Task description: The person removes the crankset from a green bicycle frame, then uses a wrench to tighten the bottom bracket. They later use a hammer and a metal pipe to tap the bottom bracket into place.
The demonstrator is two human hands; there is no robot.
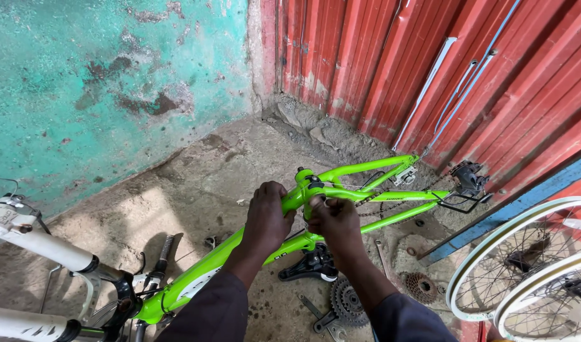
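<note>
Below, seen from a head-worn camera, a bright green bicycle frame (360,196) lies on its side on a rough concrete floor (195,190), running from the lower left up toward the right. Both hands rest on it near the seat-tube junction. The left hand (267,218) is curled closed over the top tube just beside the seat clamp (306,180), its fingers wrapped around the tube. The right hand (335,218) is closed around the seat tube just under that junction, fingertips pinched at something small that cannot be made out. The two hands are near each other but not touching. Dark sleeves cover both forearms.

At the frame's far end, a black rear derailleur (468,178) hangs near a red corrugated metal wall (430,69), and a chain (373,206) droops between the stays. At the lower left, a white suspension fork (37,244) extends from the frame's head end.

On the floor under the frame lie a black pedal (309,266), a crankset with toothed chainrings (344,301), and a rusty sprocket cassette (421,286) further right. Two white-rimmed spoked wheels (531,272) stand at the lower right, overlapping. A weathered turquoise wall (100,82) fills the upper left, meeting the red wall at the corner.
</note>
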